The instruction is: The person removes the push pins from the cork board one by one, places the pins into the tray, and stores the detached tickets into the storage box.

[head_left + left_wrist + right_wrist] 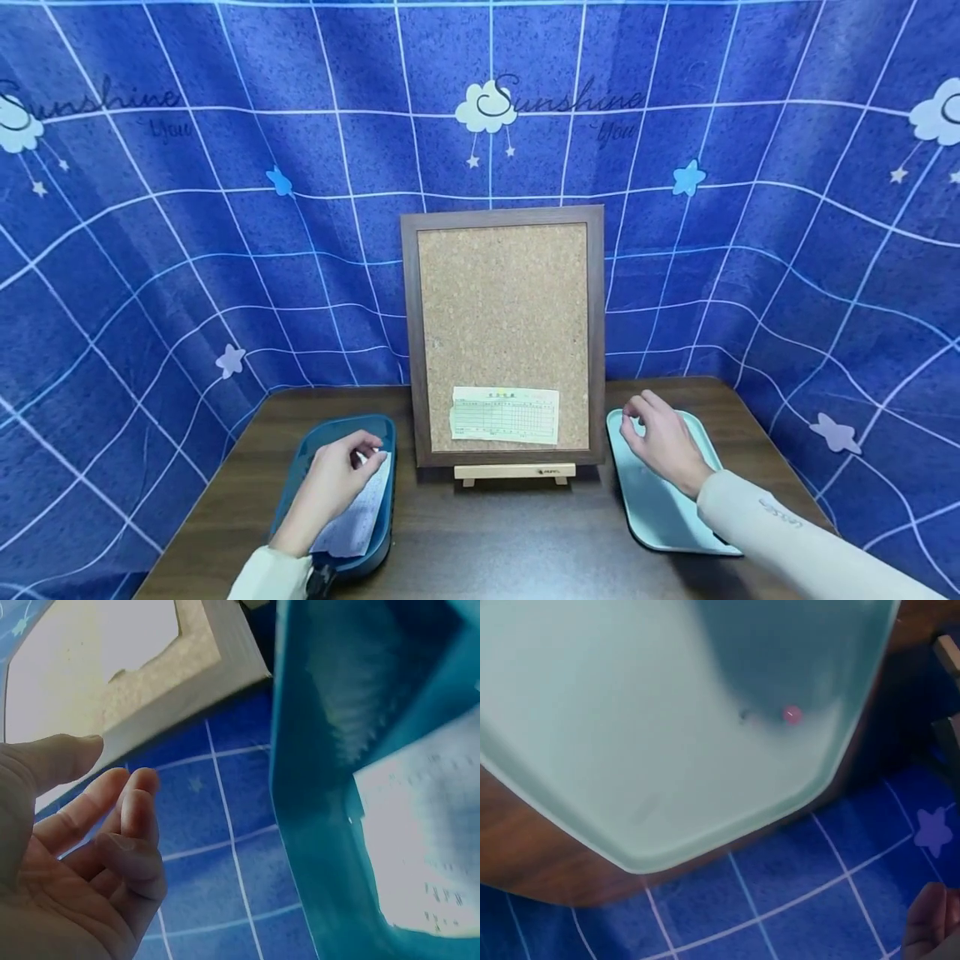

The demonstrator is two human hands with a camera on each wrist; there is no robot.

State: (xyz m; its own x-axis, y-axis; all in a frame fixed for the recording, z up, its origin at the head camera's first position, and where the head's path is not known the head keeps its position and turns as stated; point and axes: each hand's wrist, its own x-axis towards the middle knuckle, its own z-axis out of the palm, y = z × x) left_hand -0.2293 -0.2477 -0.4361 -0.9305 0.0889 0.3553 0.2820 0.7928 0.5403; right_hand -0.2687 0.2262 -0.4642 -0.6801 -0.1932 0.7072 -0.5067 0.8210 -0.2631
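Note:
My left hand (341,475) hovers over a blue basket (392,492) in the head view. Its fingers are loosely bent, thumb apart from them, and nothing shows between them in the left wrist view. White printed paper (360,521) lies inside the basket. On the other side, my right hand (663,442) is above the far part of a pale green tray (660,521), fingers loosely curved with a gap beside the thumb. The right wrist view shows a small pink round bead-like thing (792,715) on that tray, and only fingertips (928,919) at the lower right corner.
A framed cork board (506,308) leans on a small wooden easel (515,472) between the two containers. A printed green-lined slip (505,415) is fixed low on the cork. Beneath is a dark wooden table (517,542), with a blue gridded curtain (360,275) around the back and sides.

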